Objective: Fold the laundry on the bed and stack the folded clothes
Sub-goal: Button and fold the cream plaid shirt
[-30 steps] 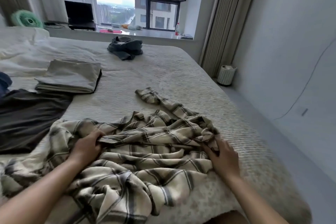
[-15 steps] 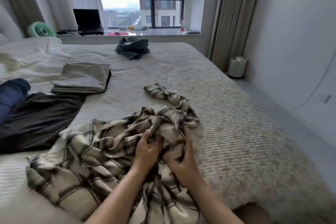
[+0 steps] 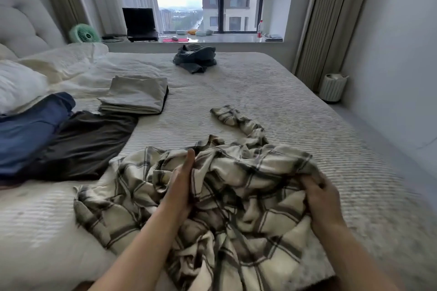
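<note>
Shirt [image 3: 236, 196] bunched in right grip [image 3: 321, 198]

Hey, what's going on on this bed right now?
A person is sorting out a crumpled plaid shirt on the bed. The right hand grips its edge, while the left hand lies on the fabric with fingers straight. A folded beige piece sits further up, dark and blue garments lie flat at left, and a grey heap waits near the window.

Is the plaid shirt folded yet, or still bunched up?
Still bunched. The plaid shirt lies crumpled on the bed, one sleeve trailing away; the right hand grips its edge.
</note>
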